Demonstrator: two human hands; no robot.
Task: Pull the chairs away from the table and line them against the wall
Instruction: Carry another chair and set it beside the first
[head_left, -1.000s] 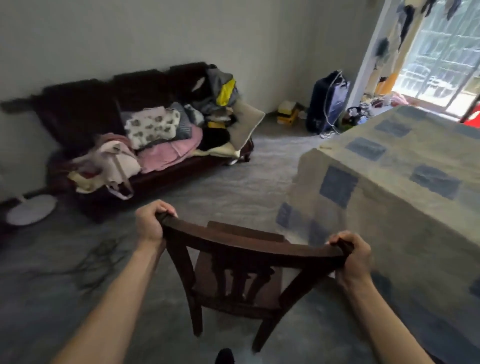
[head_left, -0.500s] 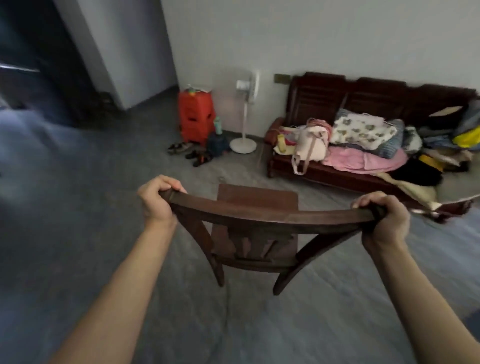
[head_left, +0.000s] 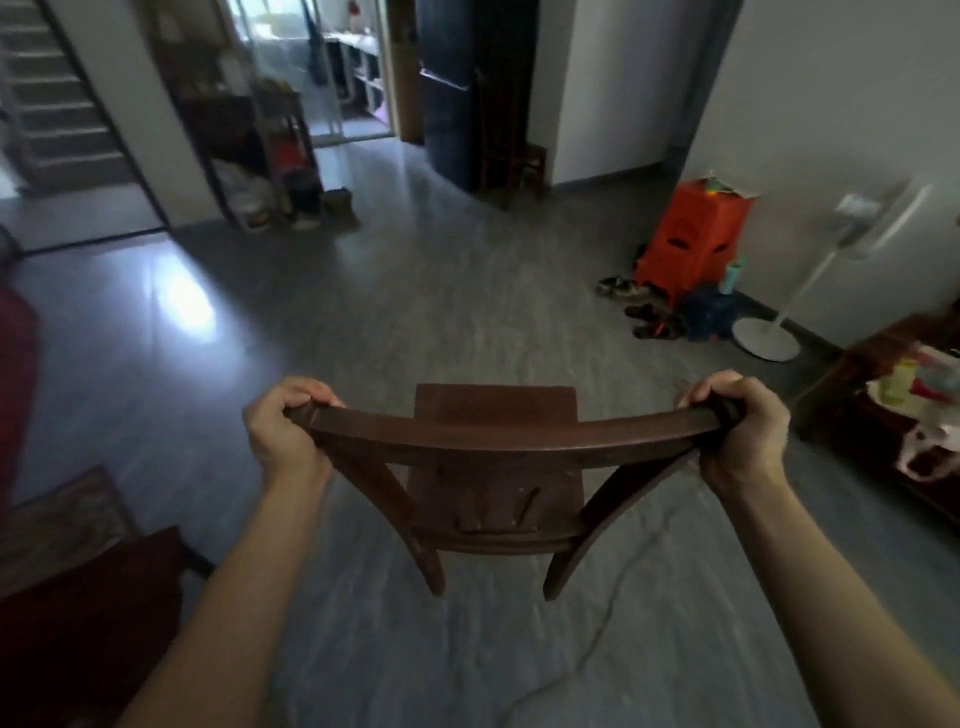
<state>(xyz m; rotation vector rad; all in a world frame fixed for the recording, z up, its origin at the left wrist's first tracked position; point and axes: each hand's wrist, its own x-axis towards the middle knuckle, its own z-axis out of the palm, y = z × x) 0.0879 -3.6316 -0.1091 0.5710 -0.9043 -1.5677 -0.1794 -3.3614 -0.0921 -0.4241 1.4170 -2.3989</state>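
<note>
Chair (head_left: 498, 441) is out over the open grey floor, no table in view, its curved top rail clamped at either end by the left hand (head_left: 283, 431) and right hand (head_left: 737, 431); this looks like the carrying step. Next it needs a free stretch of wall (head_left: 831, 104), clear of the shoes (head_left: 641, 312) and standing fan (head_left: 810, 291). An orange box (head_left: 691, 244) there has something colourful on top, its inside hidden.
</note>
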